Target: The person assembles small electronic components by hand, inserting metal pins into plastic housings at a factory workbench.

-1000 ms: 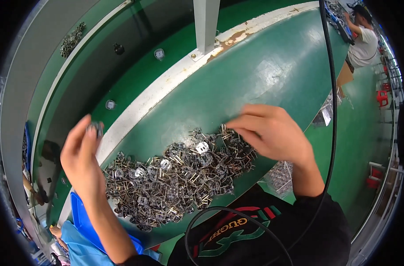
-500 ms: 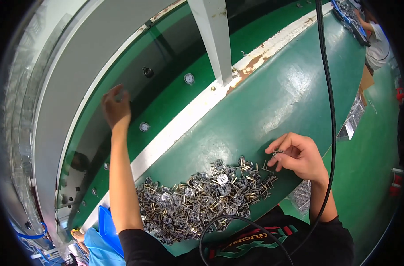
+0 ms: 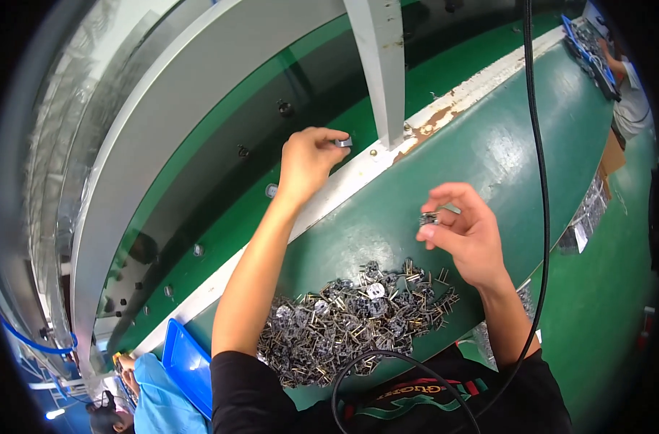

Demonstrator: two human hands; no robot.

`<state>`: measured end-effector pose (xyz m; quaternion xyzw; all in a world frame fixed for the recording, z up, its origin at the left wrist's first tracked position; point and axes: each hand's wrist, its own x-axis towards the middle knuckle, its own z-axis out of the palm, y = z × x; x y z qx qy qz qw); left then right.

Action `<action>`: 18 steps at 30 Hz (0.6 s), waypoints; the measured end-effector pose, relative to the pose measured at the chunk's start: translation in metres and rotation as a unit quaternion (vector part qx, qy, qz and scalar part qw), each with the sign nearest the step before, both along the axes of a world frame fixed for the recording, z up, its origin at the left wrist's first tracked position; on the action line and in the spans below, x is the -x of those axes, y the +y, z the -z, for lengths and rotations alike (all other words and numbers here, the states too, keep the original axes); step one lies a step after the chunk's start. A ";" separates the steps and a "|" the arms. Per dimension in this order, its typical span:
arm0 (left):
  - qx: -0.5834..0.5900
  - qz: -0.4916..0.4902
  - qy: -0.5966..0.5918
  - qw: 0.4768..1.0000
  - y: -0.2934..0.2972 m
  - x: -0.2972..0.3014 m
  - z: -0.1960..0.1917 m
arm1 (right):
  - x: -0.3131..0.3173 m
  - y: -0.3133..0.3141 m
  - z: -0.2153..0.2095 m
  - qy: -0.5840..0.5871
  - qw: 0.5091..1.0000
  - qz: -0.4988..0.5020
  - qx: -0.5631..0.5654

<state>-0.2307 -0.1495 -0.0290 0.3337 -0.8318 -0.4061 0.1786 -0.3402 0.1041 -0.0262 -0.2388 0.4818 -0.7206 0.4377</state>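
Over the inner edge of the green belt (image 3: 251, 212), my left hand (image 3: 305, 165) pinches a small light-grey part (image 3: 344, 142) between thumb and fingertips. My right hand (image 3: 468, 235), raised above the green worktop (image 3: 387, 210), grips a small dark plug insert with metal pins (image 3: 428, 218) between thumb and fingers. Below both hands lies a heap of similar pinned plug inserts (image 3: 344, 333), some showing pale round faces.
White rail (image 3: 329, 197) with worn paint divides belt from worktop; a white post (image 3: 381, 79) rises from it. Round parts (image 3: 198, 250) sit on the belt. A black cable (image 3: 536, 145) hangs at right. Blue tray (image 3: 188, 365) and a blue-clad person (image 3: 163, 401) are at lower left.
My left hand has moved right along the belt and now pinches the grey part. My right hand has lifted away from the heap, still holding its plug insert. The view has shifted slightly.
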 end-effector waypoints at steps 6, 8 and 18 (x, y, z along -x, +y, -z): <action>-0.285 -0.021 0.198 0.938 0.090 -0.062 -0.042 | -0.026 -0.020 -0.019 0.152 0.987 -0.020 0.051; -0.264 -0.012 0.206 0.942 0.105 -0.082 -0.044 | -0.040 -0.024 -0.025 0.161 0.984 0.011 0.072; -0.178 -0.039 0.184 0.966 0.153 -0.111 -0.061 | -0.068 -0.028 -0.036 0.492 0.856 0.056 0.149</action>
